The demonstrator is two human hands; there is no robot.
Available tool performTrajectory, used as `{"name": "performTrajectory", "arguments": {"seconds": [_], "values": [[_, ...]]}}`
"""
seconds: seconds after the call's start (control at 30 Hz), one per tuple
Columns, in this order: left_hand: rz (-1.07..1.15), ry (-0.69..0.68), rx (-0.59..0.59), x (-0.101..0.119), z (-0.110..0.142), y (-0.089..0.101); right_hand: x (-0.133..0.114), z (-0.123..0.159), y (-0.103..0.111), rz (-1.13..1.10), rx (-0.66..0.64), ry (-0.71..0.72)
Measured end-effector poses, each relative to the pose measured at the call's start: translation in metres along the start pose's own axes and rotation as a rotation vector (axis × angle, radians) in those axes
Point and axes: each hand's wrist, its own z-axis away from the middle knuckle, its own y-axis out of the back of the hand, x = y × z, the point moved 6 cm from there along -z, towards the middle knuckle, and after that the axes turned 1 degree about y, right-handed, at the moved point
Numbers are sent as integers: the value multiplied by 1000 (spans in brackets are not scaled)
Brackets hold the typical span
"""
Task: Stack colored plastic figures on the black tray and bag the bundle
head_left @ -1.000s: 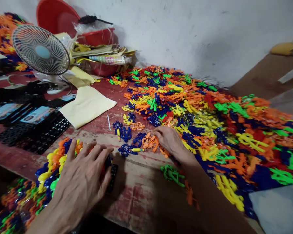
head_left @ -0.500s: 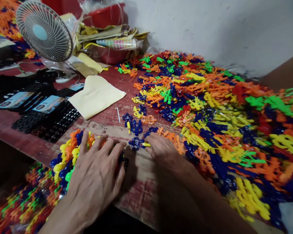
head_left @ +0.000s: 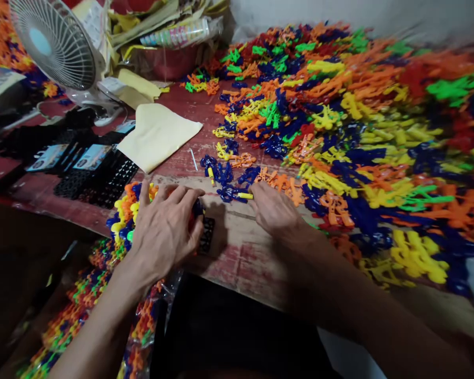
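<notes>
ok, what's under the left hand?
The left hand rests flat on a packed cluster of coloured plastic pieces sitting on a black grid tray. The palm covers the cluster's middle, so that part cannot be seen.

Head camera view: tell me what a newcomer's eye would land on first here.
First, the huge heap of bright plastic toy pieces, orange, yellow, blue and green, covering the right of the red table. Next, the two hands at the near edge: the left hand lies spread over a stacked bundle of pieces, the right hand rests at the heap's edge by a blue piece. A white fan stands far left.
</notes>
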Motion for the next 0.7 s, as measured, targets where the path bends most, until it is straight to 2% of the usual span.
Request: {"name": "performTrajectory", "arguments": {"seconds": [0.1,0.27,0.37,0.47,0.6,0.7], "values": [[-3,4,-12,-2,0,-2,2,-6,5,46,-71,-57],[8,13,-36,0,-2,0,-1,-5,3,-33,-5,60],[16,33,-43,2,-2,2,-15,19,-5,-285,107,119],[32,45,-46,2,-2,2,-36,50,-17,-580,212,24],[51,25,-46,1,-2,0,-67,69,-37,-835,177,-121],[61,4,-8,0,-1,1,-80,68,-41,-898,187,-113]]}}
